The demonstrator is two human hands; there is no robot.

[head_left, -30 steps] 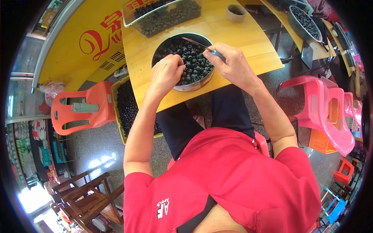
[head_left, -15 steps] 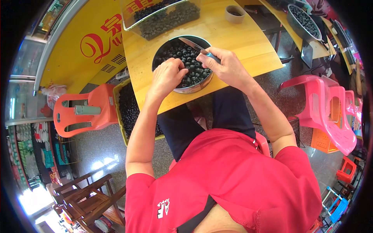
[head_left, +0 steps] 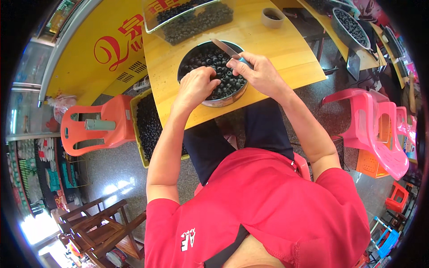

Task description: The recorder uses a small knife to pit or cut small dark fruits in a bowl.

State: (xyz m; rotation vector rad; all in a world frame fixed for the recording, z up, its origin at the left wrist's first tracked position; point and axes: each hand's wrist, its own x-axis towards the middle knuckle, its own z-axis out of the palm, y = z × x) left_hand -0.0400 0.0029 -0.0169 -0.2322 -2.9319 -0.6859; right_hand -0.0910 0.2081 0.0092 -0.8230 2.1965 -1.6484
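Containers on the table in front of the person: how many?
3: the pot at the near side, the clear bin at far left, and the cup at far right. More may sit beyond the picture's top edge.

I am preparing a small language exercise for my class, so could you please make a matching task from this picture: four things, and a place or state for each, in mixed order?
Things:
1. knife
2. yellow crate
3. orange chair
4. clear box

Places or states:
A. on the table, beyond the round pan
B. bearing a pale green cylinder
C. held in the right hand
D. low beside the table's left edge, holding dark pieces

Right pairs: 1-C, 2-D, 3-B, 4-A
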